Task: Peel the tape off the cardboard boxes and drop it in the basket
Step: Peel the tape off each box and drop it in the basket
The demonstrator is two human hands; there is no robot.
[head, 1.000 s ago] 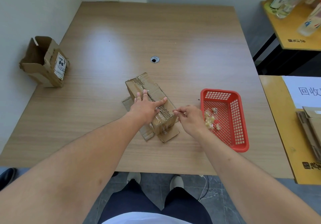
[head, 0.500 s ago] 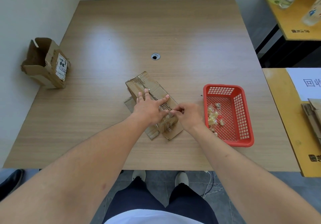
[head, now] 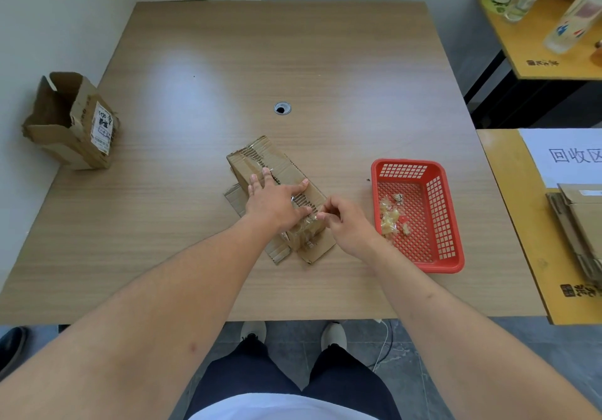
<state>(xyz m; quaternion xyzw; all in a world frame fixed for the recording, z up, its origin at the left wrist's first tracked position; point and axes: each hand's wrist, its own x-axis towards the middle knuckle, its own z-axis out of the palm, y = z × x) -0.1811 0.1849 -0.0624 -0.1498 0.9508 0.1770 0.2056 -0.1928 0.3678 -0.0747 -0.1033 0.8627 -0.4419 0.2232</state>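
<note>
The box (head: 277, 188) lies on its side near the middle of the table (head: 195, 61), its flaps splayed on the wood at the near end. The left hand (head: 273, 201) presses flat on top of it, fingers straight and spread. The right hand (head: 345, 224), just beside the box's near right corner, pinches a strip of clear tape (head: 306, 206) between thumb and forefinger (the strip is glossy and hard to trace); it runs from the fingertips back to the box top, one end stuck there. The red basket (head: 452, 224) sits on the table to the right of the hands, apart from the box, with crumpled tape scraps (head: 391, 217) inside. A second box (head: 71, 123), open, stands at the table's left edge.
</note>
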